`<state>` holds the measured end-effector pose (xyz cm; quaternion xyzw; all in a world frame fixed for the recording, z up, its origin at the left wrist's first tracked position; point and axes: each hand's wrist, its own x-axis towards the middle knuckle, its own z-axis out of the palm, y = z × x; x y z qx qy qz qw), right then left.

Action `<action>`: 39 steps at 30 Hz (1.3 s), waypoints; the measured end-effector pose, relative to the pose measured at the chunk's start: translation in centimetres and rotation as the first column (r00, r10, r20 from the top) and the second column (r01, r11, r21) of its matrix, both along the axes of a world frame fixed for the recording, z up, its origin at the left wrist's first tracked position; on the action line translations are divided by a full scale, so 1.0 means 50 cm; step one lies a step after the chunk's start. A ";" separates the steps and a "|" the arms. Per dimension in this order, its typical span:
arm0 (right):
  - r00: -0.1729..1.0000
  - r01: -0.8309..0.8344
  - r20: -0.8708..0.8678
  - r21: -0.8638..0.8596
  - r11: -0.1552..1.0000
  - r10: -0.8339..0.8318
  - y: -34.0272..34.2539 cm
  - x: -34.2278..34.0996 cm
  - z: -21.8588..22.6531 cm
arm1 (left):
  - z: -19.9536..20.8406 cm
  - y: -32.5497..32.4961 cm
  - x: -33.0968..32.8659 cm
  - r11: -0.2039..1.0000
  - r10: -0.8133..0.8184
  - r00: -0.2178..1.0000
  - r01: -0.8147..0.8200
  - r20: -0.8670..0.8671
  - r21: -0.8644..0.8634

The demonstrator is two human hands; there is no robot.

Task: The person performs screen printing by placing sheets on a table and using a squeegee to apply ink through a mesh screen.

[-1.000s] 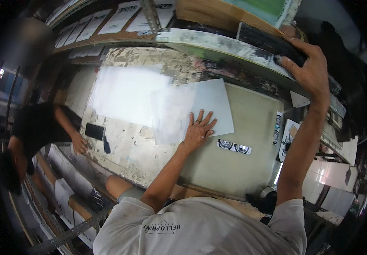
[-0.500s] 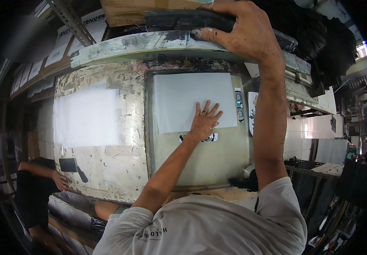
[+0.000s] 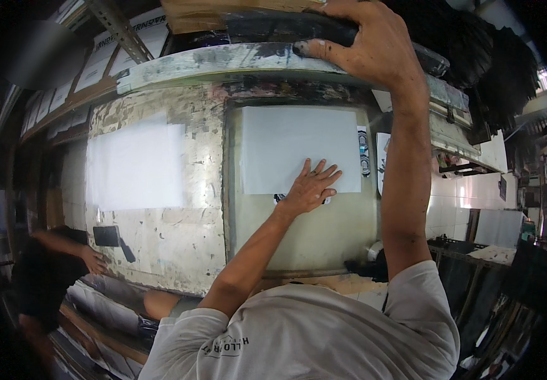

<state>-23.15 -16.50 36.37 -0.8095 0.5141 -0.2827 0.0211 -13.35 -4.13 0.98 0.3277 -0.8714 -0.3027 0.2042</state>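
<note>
My left hand (image 3: 311, 189) lies flat, fingers spread, on the lower edge of a white paper sheet (image 3: 292, 142). The sheet rests on a pale, glassy panel (image 3: 324, 244). Partly covered by that hand, a small black-and-white printed piece (image 3: 279, 198) sticks out below the paper. Another printed strip (image 3: 364, 152) lies along the sheet's right side. At the far edge my right hand (image 3: 375, 47) grips a long paint-stained wooden bar (image 3: 222, 60), thumb on its near side. Its other fingers reach over a black padded piece (image 3: 279, 28) behind the bar and are partly hidden.
Left of the panel, a worn, paint-spotted tabletop (image 3: 200, 240) carries white sheets (image 3: 137, 161) and a dark flat tool (image 3: 110, 237). A co-worker's hand (image 3: 93, 259) rests at its lower left edge. Cardboard (image 3: 191, 16) stands behind the bar; dark cloth (image 3: 368, 269) lies at the panel's lower right.
My left hand has slid slightly toward me over the paper, its fingers leaning more to the right. My right hand keeps its grip. The whole view has shifted a little.
</note>
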 end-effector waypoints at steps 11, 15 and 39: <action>0.993 -0.092 -0.094 -0.188 0.978 0.075 0.186 -0.013 -0.173 | 0.229 0.042 0.348 0.671 0.563 -0.148 -0.493 -0.813 0.554; 0.996 -0.079 -0.033 -0.025 0.997 0.078 0.283 0.000 -0.270 | 0.214 0.139 0.414 0.511 0.797 -0.001 -0.530 -0.604 0.676; 0.990 0.005 -0.138 0.071 0.997 0.005 -0.112 -0.001 -0.626 | -0.030 0.262 0.461 0.410 0.880 0.371 -0.909 -0.297 0.078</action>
